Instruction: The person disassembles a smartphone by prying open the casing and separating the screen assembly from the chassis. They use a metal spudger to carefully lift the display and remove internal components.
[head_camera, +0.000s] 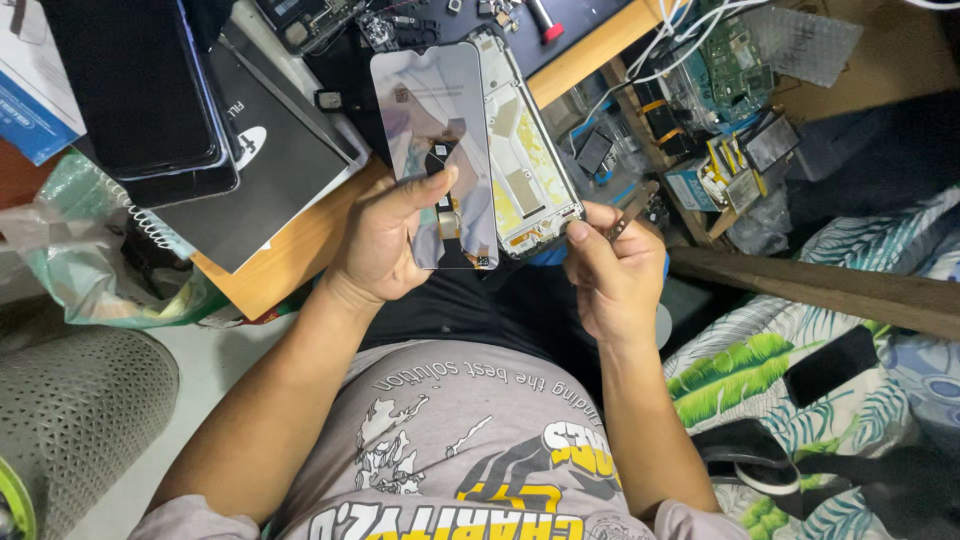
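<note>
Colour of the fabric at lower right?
The fabric is white with a green and blue leaf print; head view shows it best.

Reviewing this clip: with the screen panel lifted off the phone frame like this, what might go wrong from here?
1. The left hand holds the display panel only near its lower edge, so the thin panel might flex or crack.
2. The right hand grips both the phone frame and a metal tool; the tip could scratch exposed parts.
3. Both pieces are held over the person's lap beyond the desk edge, so a slip may drop them.
</note>
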